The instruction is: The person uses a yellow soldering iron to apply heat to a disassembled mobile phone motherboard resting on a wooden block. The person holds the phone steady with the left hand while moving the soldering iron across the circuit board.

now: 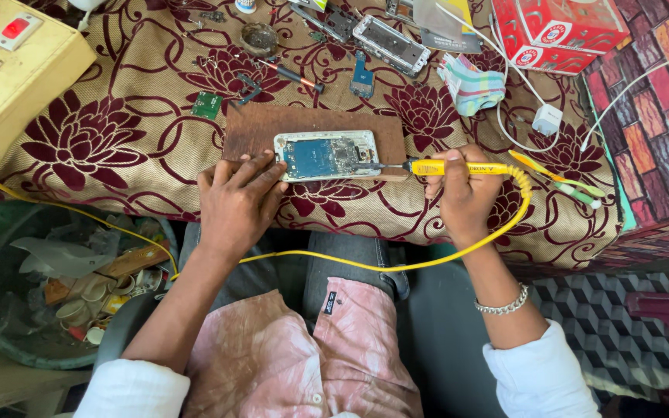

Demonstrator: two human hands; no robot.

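An opened phone (327, 155) with its back off lies on a brown wooden board (257, 128) on the floral-cloth table (118, 116). My left hand (238, 203) rests flat at the board's near edge, its fingertips touching the phone's left end. My right hand (464, 193) grips a yellow soldering iron (451, 167). The iron's metal tip reaches left onto the phone's right side. Its yellow cord (396, 263) loops down across my lap.
A second opened phone frame (390, 44), small circuit boards (207, 104), a screwdriver (292, 75), a round tin (259, 37), a striped cloth (470, 83), a white charger (547, 119) and a red box (559, 31) lie beyond. A switch box (9, 70) sits left. A bin of scraps (56, 286) stands below.
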